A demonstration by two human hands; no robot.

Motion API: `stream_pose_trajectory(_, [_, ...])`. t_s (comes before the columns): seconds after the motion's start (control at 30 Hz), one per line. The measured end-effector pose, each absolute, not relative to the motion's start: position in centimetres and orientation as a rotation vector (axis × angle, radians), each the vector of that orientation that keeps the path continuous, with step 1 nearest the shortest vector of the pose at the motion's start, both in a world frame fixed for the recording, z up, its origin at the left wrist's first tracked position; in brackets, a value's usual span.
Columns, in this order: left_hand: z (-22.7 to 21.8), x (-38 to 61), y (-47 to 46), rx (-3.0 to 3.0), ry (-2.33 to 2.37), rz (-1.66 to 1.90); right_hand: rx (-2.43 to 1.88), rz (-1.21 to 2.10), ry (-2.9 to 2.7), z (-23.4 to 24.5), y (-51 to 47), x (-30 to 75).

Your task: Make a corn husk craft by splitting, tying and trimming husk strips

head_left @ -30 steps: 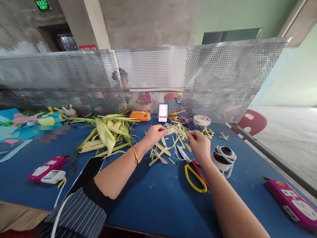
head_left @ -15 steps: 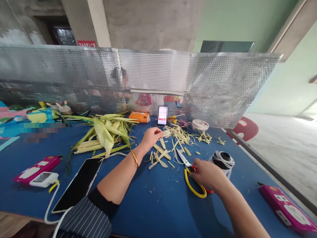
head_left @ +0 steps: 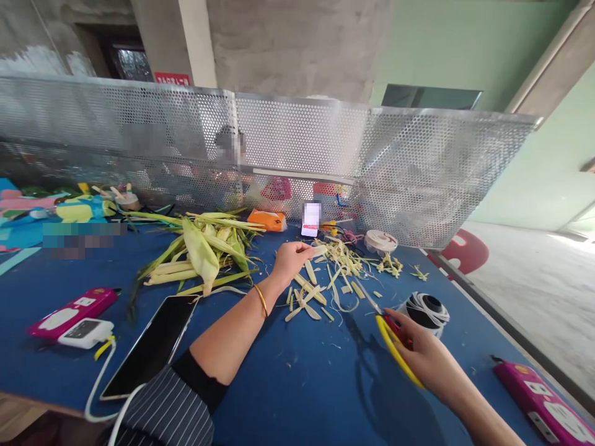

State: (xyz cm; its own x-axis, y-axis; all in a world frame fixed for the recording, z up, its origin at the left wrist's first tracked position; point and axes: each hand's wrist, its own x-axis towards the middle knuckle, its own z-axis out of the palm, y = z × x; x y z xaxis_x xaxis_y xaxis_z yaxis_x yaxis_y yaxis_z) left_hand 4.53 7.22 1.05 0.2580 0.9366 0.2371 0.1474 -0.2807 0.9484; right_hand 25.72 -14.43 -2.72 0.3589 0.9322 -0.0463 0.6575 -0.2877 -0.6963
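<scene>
My left hand [head_left: 290,259] is closed in a pinch on a short pale husk strip [head_left: 318,250], held just above the blue table [head_left: 297,378]. My right hand [head_left: 425,354] grips the yellow-and-red handles of the scissors [head_left: 389,335], which are lifted off the table with the blades pointing up and away toward the cut pieces. Several cut husk pieces [head_left: 310,293] lie scattered between the two hands. A spool of white cord [head_left: 426,310] sits just beyond my right hand.
A pile of green corn husks [head_left: 204,249] lies at the left. A dark tablet [head_left: 151,344], a white charger [head_left: 85,332] and pink power strips [head_left: 69,306] [head_left: 543,391] sit near the front edges. A perforated metal screen [head_left: 395,167] backs the table; a person sits behind it.
My right hand dropped from the husk strip to the scissors, took hold of their handles and lifted them off the table. My left hand kept pinching the strip.
</scene>
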Motion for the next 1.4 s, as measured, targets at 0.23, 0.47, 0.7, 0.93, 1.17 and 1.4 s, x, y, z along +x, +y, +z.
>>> stream_pose_trajectory(0.23, [1.4, 4.9, 6.4, 1.494, 0.958, 1.087, -1.324, 1.113, -0.921, -1.0, -12.7, 22.1])
stream_pose_trajectory(0.47, [1.4, 4.9, 6.1, 1.368, 0.947, 1.057, -1.456, 1.126, -1.104, -0.2, -10.1, 20.1])
stream_pose_trajectory(0.7, [1.0, 5.5, 5.7, 1.388, 0.908, 0.999, -1.467, 1.053, -1.139, -0.2, -8.7, 19.2])
stream_pose_trajectory(0.93, [0.6, 5.7, 5.7, 1.464, 0.925, 0.987, -1.432, 1.091, -1.068, -0.6, -8.3, 18.8])
stream_pose_trajectory(1.17, [0.6, 5.7, 5.8, 1.468, 0.939, 0.983, -1.419, 1.083, -1.046, -1.8, -8.3, 18.9])
stream_pose_trajectory(1.4, [2.1, 5.2, 5.3, 1.369, 0.972, 0.964, -2.073, 0.358, -1.413, -1.7, -7.1, 21.4])
